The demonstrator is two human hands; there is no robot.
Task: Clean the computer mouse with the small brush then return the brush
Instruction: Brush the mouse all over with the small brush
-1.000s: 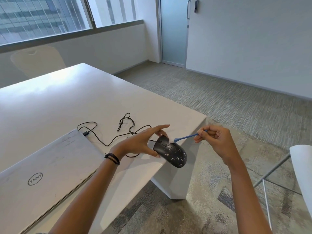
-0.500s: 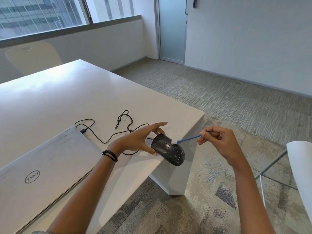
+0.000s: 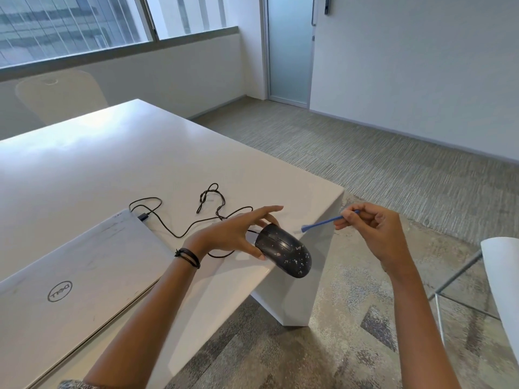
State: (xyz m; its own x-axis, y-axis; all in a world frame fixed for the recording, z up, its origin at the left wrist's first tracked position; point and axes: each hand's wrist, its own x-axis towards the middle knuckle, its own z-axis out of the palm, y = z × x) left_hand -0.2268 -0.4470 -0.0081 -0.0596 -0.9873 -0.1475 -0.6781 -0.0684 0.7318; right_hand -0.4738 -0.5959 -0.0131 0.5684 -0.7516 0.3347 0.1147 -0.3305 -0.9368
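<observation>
A black computer mouse point(image 3: 286, 251) flecked with white specks hangs just past the right edge of the white table point(image 3: 140, 164), tilted with its top toward me. My left hand point(image 3: 238, 234) grips it by the sides near its front, index finger stretched out. Its black cable point(image 3: 207, 203) trails in loops across the table. My right hand point(image 3: 373, 231) pinches the thin handle of a small blue brush point(image 3: 323, 222). The brush head points left and floats a short way above and to the right of the mouse, apart from it.
A closed silver laptop point(image 3: 78, 279) lies on the table at lower left, the cable's plug at its back corner. A white chair point(image 3: 502, 282) with metal legs stands at the right edge. Another pale chair point(image 3: 59, 94) sits behind the table. Carpeted floor lies to the right.
The brush head has lifted off the mouse and drawn back to the right with my right hand. The mouse stays held in my left hand, tipped slightly lower.
</observation>
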